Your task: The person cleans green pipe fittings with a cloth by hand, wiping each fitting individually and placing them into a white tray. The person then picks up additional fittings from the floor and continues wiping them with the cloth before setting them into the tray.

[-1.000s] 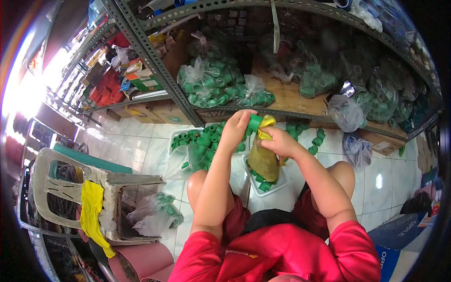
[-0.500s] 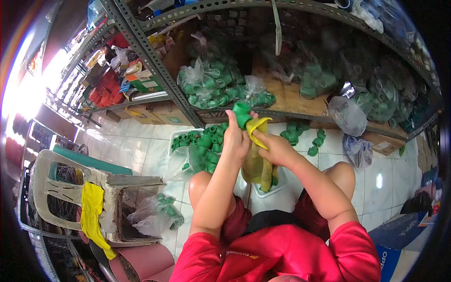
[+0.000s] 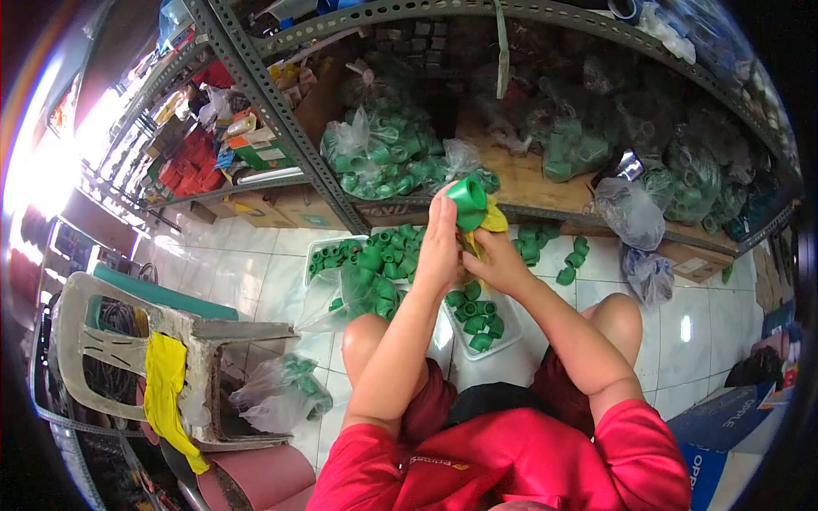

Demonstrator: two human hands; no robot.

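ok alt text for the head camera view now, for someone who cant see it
A person's left hand and right hand hold a green pipe fitting and a yellow cloth above a white tray of green fittings, facing shelves of bagged fittings.

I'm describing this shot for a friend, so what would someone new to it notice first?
Probably the bright green fitting held up in the left hand, with the right hand working a yellow cloth against it. Next, the vivid yellow cloth piece draped over the worn plastic chair at the picture's left.
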